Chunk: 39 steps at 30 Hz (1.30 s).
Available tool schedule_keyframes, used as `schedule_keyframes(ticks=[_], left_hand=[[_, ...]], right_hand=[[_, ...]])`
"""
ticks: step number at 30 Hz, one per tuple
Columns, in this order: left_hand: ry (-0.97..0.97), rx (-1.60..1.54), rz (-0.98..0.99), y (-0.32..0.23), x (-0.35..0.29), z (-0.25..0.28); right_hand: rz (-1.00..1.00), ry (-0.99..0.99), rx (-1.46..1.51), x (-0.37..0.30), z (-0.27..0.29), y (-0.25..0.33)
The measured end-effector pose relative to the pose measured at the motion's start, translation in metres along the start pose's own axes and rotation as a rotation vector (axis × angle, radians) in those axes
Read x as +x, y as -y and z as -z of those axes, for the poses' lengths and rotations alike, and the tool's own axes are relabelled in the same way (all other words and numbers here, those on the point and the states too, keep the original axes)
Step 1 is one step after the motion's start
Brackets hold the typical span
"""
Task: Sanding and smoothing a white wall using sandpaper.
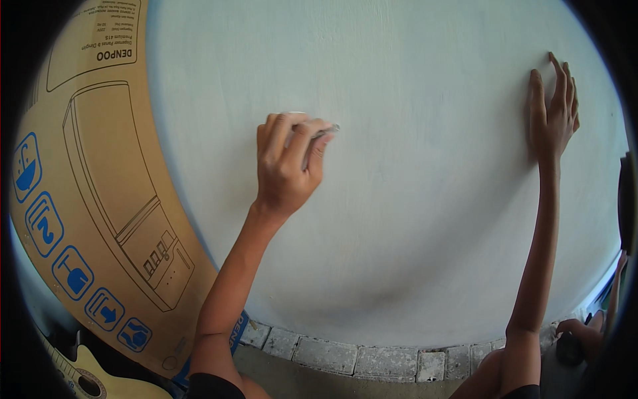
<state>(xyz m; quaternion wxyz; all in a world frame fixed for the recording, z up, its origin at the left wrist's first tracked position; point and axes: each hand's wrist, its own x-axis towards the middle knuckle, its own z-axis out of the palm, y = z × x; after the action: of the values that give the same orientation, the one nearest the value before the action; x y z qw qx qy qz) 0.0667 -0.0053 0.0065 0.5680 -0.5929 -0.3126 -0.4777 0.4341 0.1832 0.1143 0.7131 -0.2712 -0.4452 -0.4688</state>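
A large pale, whitish wall (399,199) fills the middle of the view. Against it, left of centre, my left hand (289,156) is closed, fingers bent around a small thin grey-white piece (335,128). Only its edges show past my fingertips, and slight blur hides what kind of thing it is. Farther right, my right hand (557,116) rests on the wall with fingers stretched upward and thumb apart, holding nothing. Both forearms reach up from the lower edge.
A tall brown cardboard box (126,186) with a printed appliance drawing and blue symbols stands at the left. Below it lies a pale guitar (109,376). Grey paving blocks (325,354) line the wall's foot. Part of another person (588,336) shows at lower right.
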Motion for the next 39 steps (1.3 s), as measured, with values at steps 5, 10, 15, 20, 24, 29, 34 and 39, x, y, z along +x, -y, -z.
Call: schedule_keyframes(ticks=[5,10,15,20,24,29,34,39], left_hand=[[0.007,-0.058,-0.026,-0.007,-0.003,-0.003],[0.083,-0.078,-0.039,-0.021,-0.005,-0.009],[0.052,-0.066,-0.008,-0.01,-0.001,-0.004],[0.044,-0.088,-0.001,-0.011,-0.001,-0.006],[0.036,-0.131,0.032,-0.021,0.006,-0.013],[0.065,-0.132,0.031,-0.027,0.011,-0.015],[0.085,-0.087,0.025,-0.011,-0.001,0.002],[0.031,-0.078,-0.026,-0.002,-0.013,0.007]], right_hand=[[-0.021,0.016,0.003,-0.001,0.001,0.001],[-0.03,0.013,-0.003,0.0,0.001,0.002],[-0.02,0.028,-0.032,0.0,0.003,0.001],[-0.041,0.032,-0.013,-0.001,0.003,0.002],[-0.034,0.023,-0.036,-0.001,0.002,0.003],[-0.039,0.052,-0.052,0.0,0.002,0.003],[-0.027,0.105,-0.033,0.001,0.007,0.002],[-0.038,0.13,-0.045,0.001,0.011,0.007]])
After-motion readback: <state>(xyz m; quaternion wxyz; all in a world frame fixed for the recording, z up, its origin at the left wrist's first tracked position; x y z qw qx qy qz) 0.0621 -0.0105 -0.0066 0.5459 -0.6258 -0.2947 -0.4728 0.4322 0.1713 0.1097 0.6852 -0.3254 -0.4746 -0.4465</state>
